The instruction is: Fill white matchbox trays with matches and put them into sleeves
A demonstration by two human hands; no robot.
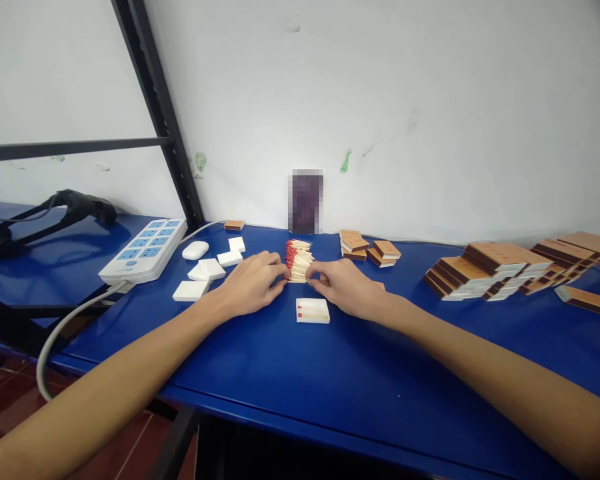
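A pile of red-tipped matches (299, 259) lies on the blue table, heads to the left. My left hand (254, 283) pinches the near matches at their head side, thumb and forefinger close together. From the other side, my right hand (346, 285) grips the plain ends of the same near matches between thumb and fingertips. Just in front of the pile sits a white matchbox inner tray (313, 311) with a few matches in it. More white trays (211, 269) lie scattered beyond my left wrist. Part of a matchbox shows behind my right hand.
Matchbox sleeves (354, 244) lie in a small group behind my right hand. Stacked matchboxes (495, 267) fill the right side. A power strip (145, 250), a white rounded case (195, 250) and a black strapped device (65, 210) are at left. A blurred-out upright object (306, 202) leans on the wall.
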